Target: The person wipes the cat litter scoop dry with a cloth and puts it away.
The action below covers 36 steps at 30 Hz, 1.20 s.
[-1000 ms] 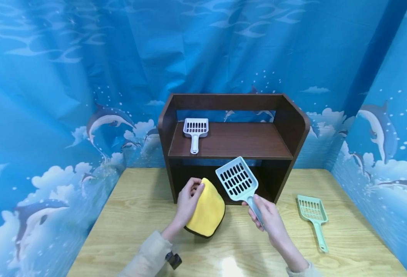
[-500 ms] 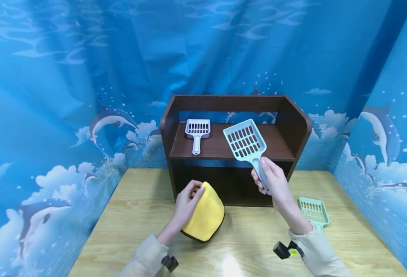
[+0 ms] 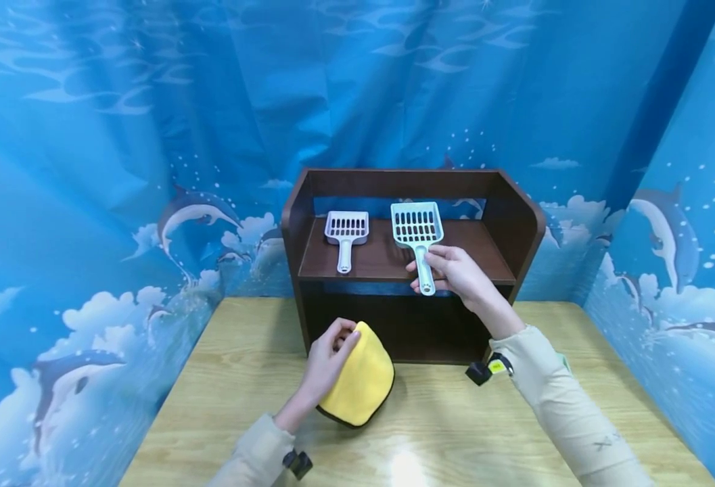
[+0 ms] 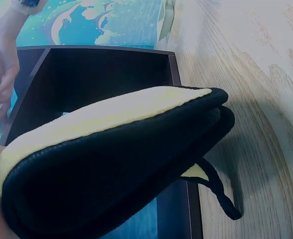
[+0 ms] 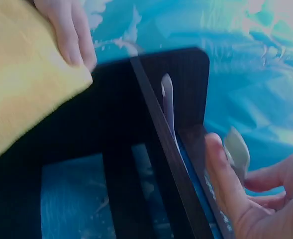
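Note:
My left hand [image 3: 327,362] pinches the top corner of a folded yellow cloth [image 3: 360,382] in front of the shelf unit. In the left wrist view, the dark underside and a hanging loop of the cloth [image 4: 101,159] show. My right hand [image 3: 463,277] holds a pale blue-green litter scoop [image 3: 423,264] by its handle, thumb on top, with the slotted pan over the upper shelf [image 3: 375,267]. Only the handle end of this scoop [image 5: 237,149] shows in the right wrist view. To its left, a white litter scoop [image 3: 345,249] lies on the same shelf, handle forward.
The dark brown two-level shelf unit [image 3: 530,223] stands at the back of the wooden table [image 3: 241,352]. A green scoop [image 3: 563,360] on the table at right is almost wholly hidden behind my right sleeve [image 3: 552,385]. A blue dolphin-print curtain [image 3: 211,135] hangs behind.
My right hand has raised the pale blue-green scoop from in front of the unit to over the upper shelf and turned it straighter, handle forward. The left hand and cloth have hardly moved.

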{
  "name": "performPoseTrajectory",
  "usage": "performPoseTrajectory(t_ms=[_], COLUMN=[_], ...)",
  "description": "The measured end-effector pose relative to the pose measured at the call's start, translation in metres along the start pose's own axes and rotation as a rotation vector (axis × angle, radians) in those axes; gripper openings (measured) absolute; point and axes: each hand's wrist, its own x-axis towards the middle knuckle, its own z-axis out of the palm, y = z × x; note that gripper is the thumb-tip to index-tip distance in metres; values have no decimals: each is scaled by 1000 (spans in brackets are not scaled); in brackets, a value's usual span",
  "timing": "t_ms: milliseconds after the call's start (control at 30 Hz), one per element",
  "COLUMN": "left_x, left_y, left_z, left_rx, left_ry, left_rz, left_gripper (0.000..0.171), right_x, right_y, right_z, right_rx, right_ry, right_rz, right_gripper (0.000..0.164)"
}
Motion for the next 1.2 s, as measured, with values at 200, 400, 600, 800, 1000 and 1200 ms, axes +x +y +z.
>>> performPoseTrajectory(t_ms=[200,400,600,800,1000,1200], left_x=[-1,-3,-5,-5,-5,-5], left_y=[2,1,-2,-3,-4,-3], left_z=[0,0,1,2,4,4], left_rx=[19,21,28,28,16,8], left_ry=[-8,-5,-13,-3,11,38], left_rz=[-4,14,11,4,21,38], left_gripper=[14,16,16,15,13,10], right_x=[25,40,46,44,23,-10], right_y=[-5,-5,-5,-4,-2,8], right_z=[-7,-13,-17,-21,-28,-27], right_rx=[-48,-139,-228,-300,-289,-198], right_ry=[-4,-8,-19,37,166,274], right_rz=[107,177,176,145,55,-138], right_gripper=[46,48,41,42,44,43])
